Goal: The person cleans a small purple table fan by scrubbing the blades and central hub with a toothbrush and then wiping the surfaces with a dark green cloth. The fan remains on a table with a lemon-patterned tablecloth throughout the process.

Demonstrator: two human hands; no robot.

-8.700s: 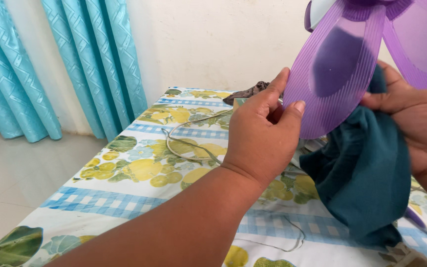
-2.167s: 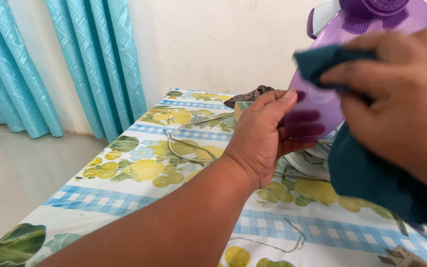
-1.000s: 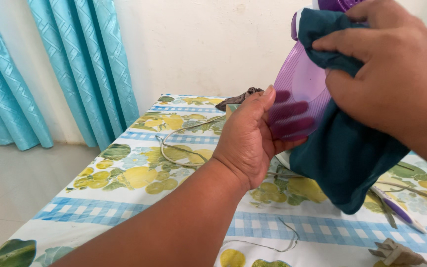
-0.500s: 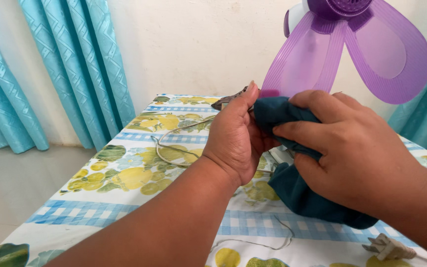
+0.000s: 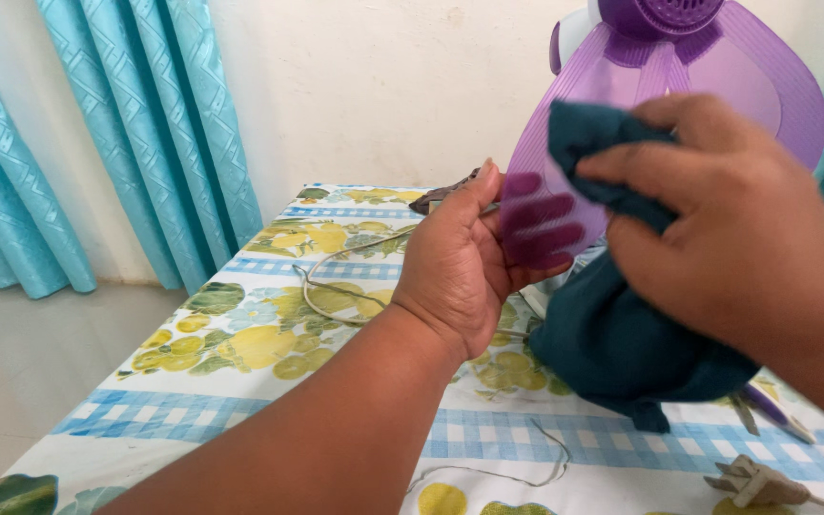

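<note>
A translucent purple fan blade (image 5: pixel 584 143) hangs from the purple hub (image 5: pixel 665 14) at the top right. My left hand (image 5: pixel 460 272) holds the blade's lower tip, fingers behind the plastic and showing through it. My right hand (image 5: pixel 736 219) grips a dark teal cloth (image 5: pixel 622 334) and presses its bunched top against the front of the blade. The rest of the cloth hangs down to the table.
The table has a fruit-print cloth with blue checks (image 5: pixel 269 334). A grey cord (image 5: pixel 336 277) loops across it and a plug (image 5: pixel 751 482) lies at the bottom right. A dark crumpled rag (image 5: pixel 441 197) is at the far end. Teal curtains (image 5: pixel 97 133) hang left.
My right hand has risen with the teal cloth from the blade's lower tip up onto its middle. My left hand keeps its hold on the tip.
</note>
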